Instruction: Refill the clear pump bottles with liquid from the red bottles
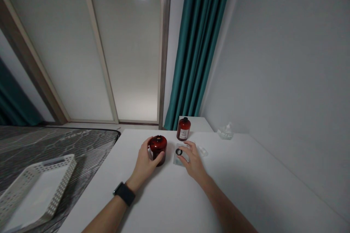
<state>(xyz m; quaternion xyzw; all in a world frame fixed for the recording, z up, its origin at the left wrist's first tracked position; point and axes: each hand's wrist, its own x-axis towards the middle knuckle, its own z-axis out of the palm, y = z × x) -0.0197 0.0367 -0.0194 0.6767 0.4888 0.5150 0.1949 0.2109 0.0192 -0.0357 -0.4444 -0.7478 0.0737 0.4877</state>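
Note:
My left hand (145, 159) is wrapped round a dark red bottle (158, 143) that stands upright on the white table (164, 196). No cap sits on this bottle's neck. Between thumb and fingers, my right hand (193, 161) pinches a small black bottle cap (178, 151), its hollow side towards me. Under the cap lies a small clear packet (177, 159), partly hidden by the right hand. Farther back stands a second red bottle (183, 129) with a white label and a black cap on; neither hand touches it.
Crumpled clear plastic (225, 131) lies at the table's back right, near the grey wall (287, 80). A white perforated basket (61, 189) is at the lower left, beyond the table's left edge. Behind the table hang green curtains (197, 51) beside frosted sliding doors (131, 62).

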